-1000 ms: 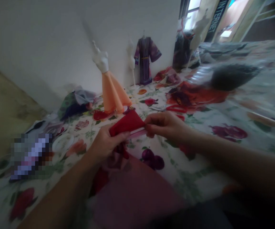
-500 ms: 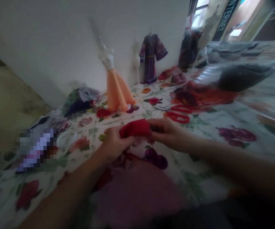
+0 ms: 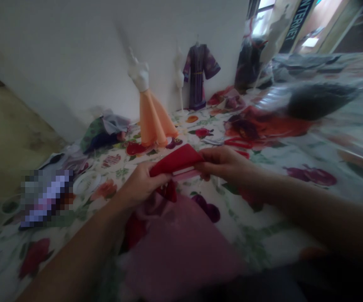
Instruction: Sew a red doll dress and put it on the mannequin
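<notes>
Both hands hold a small piece of red cloth point(image 3: 176, 160) just above the flowered tablecloth point(image 3: 294, 201). My left hand point(image 3: 139, 184) pinches its left end with closed fingers. My right hand point(image 3: 223, 162) pinches the right end, where a pale pink edge shows under the red. More cloth, pink and dull red point(image 3: 175, 243), hangs from the red piece toward me and lies over the table's near edge.
A small white mannequin in an orange skirt point(image 3: 151, 115) stands just beyond the hands. Behind it stand a bare white mannequin point(image 3: 179, 79), a purple robe point(image 3: 200, 73) and a dark dressed figure point(image 3: 247, 63). Red scissors point(image 3: 236, 143), fabric scraps point(image 3: 105, 132) and red cloth point(image 3: 263, 123) lie around.
The red cloth was bunched between the hands half a second ago; now it is spread flatter and held slightly higher, with the pink edge showing again. The view shifted a little.
</notes>
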The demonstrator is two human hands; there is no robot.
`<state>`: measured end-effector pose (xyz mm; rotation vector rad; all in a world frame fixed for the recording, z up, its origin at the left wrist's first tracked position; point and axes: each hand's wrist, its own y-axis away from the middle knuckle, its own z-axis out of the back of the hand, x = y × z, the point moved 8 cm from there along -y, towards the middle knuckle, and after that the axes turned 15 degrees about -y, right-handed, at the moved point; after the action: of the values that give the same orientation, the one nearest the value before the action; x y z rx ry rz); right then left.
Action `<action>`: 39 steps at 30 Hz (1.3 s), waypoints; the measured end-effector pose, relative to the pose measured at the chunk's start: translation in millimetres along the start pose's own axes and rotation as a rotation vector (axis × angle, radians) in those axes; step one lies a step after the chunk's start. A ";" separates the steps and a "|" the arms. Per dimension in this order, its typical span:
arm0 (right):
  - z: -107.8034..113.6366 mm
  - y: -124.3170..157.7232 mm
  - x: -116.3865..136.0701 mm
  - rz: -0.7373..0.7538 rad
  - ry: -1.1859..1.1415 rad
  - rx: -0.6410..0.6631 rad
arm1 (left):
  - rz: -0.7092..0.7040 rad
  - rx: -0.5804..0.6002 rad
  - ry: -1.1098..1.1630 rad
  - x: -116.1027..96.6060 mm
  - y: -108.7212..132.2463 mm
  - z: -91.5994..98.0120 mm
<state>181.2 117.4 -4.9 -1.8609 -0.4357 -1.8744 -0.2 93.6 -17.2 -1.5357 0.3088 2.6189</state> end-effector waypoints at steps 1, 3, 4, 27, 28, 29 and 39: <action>-0.4 0.3 0.5 -0.007 -0.016 0.008 | 0.003 0.001 0.016 0.7 -0.4 0.5; -1.3 0.8 1.6 -0.015 -0.061 0.037 | 0.012 0.005 0.056 1.5 -0.8 1.3; -1.6 0.8 2.0 -0.018 -0.085 0.054 | 0.017 0.013 0.073 1.5 -0.8 1.3; -36.2 11.6 -4.2 0.125 0.162 0.171 | 0.012 0.040 -0.195 -2.6 7.7 -17.9; -35.7 11.4 -5.0 0.120 0.163 0.173 | 0.002 0.057 -0.192 -4.0 8.1 -20.2; -35.3 11.4 -5.1 0.118 0.167 0.174 | -0.006 0.071 -0.191 -5.3 8.5 -22.1; -34.9 11.7 -3.3 0.121 0.193 0.166 | -0.059 0.067 -0.212 -12.4 11.1 -22.8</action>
<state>157.7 89.4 -10.6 -1.5471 -0.3911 -1.8548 23.3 78.1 -15.8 -1.2144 0.3244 2.6652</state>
